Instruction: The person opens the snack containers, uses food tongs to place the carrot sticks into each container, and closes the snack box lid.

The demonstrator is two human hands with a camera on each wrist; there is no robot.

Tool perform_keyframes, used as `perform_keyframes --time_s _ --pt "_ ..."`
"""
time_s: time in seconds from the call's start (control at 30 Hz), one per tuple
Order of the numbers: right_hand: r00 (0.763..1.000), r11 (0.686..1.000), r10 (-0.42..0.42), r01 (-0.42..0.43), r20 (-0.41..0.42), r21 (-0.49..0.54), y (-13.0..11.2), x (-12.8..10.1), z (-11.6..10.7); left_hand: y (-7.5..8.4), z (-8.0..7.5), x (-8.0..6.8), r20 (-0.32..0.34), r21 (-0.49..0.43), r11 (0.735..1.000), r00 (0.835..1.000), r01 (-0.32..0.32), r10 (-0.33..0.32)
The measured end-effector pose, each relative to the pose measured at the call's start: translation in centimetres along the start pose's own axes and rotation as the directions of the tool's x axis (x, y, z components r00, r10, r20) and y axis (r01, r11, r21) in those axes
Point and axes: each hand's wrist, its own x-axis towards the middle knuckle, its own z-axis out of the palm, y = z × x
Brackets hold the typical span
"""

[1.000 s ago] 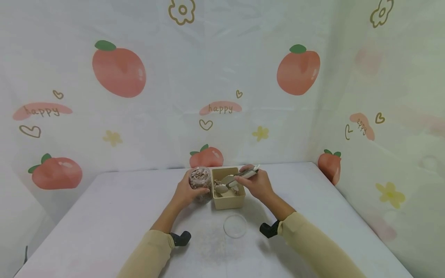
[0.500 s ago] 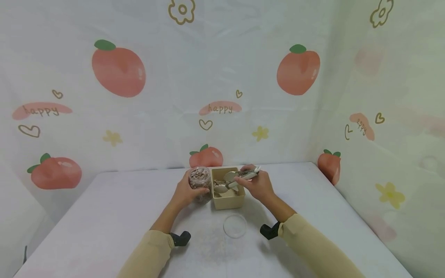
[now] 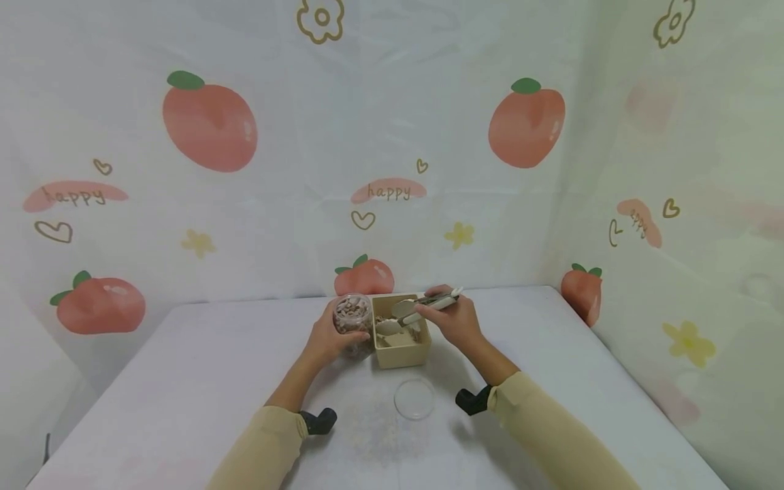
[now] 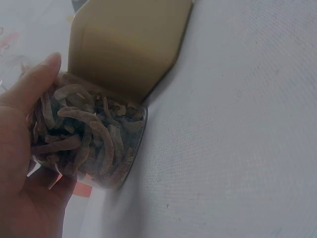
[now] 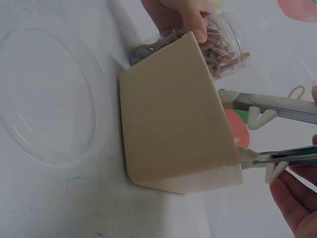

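Table [image 3: 184, 381], white-clothed, carries our work: the square beige plastic box [image 3: 401, 344] holds only a few brownish dried pieces, while the round clear plastic jar [image 3: 353, 320] just beside it looks almost full, so we judge the transfer well along. Our left hand [image 3: 327, 338] wraps around the jar; our right hand [image 3: 456, 325] grips grey-and-white spoon-tipped tongs [image 3: 416, 314], parted inside the box, and the clear round lid [image 3: 414, 399] lies off in front.

Both arms in beige sleeves reach forward, forearms converging. The left hand [image 3: 331, 335] curls its fingers in a grip. The right hand [image 3: 454, 321] pinches, wrist slightly raised.
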Motion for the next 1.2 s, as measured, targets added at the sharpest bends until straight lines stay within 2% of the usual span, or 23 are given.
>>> perform_keyframes --time_s 0.1,0.23,0.5,0.63,0.93,1.07,1.2 --pt "1.000 0.999 0.007 -0.007 0.000 0.039 0.1 0.0 0.2 0.0 0.0 0.0 0.000 -0.005 1.000 1.000 -0.002 0.002" --pt "1.000 1.000 -0.009 0.009 -0.021 0.015 0.3 -0.4 0.7 -0.2 0.1 0.0 0.008 -0.017 1.000 1.000 0.005 -0.005" --pt "0.987 0.988 -0.142 0.137 -0.070 -0.077 0.5 -0.9 1.9 -0.2 0.2 0.0 -0.004 -0.022 1.000 1.000 -0.001 0.001" --pt "0.979 0.980 -0.181 0.171 -0.094 -0.104 0.6 -0.9 2.2 0.0 0.2 0.0 0.003 -0.016 1.000 1.000 0.010 -0.010" --pt "0.978 0.967 -0.182 0.159 -0.103 -0.201 0.5 -0.6 2.5 0.0 0.0 0.0 0.001 -0.008 1.000 1.000 0.019 -0.019" --pt "0.977 0.955 -0.195 0.169 -0.087 -0.244 0.5 -0.6 2.7 0.0 0.0 0.0 0.001 -0.006 1.000 1.000 0.021 -0.021" --pt "0.968 0.924 -0.241 0.208 -0.068 -0.320 0.2 -0.6 3.0 0.0 0.1 0.0 0.001 -0.013 1.000 1.000 0.010 -0.010"
